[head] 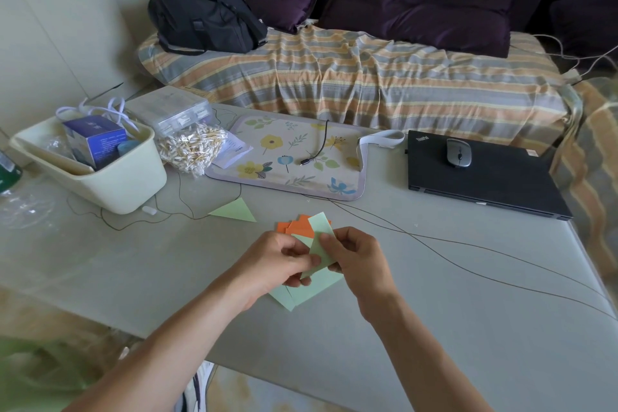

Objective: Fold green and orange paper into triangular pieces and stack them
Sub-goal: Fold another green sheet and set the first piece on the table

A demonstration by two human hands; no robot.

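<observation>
A green paper strip [320, 227] is held a little above the grey table [468, 311], standing slanted between my hands. My left hand [277, 261] pinches its lower end and my right hand [354, 257] pinches its middle edge. Beneath the hands lie flat green sheets [314, 289], partly hidden. Orange sheets [297, 227] stick out behind the strip. One folded green triangle [235, 211] lies alone on the table, further back and to the left.
A cream bin [123, 184] with a blue box stands at the left, with a bag of cotton swabs [190, 147] beside it. A floral mat [287, 157] lies behind the papers. A black laptop [485, 177] with a mouse [458, 153] lies right. Thin wires [468, 246] cross the table.
</observation>
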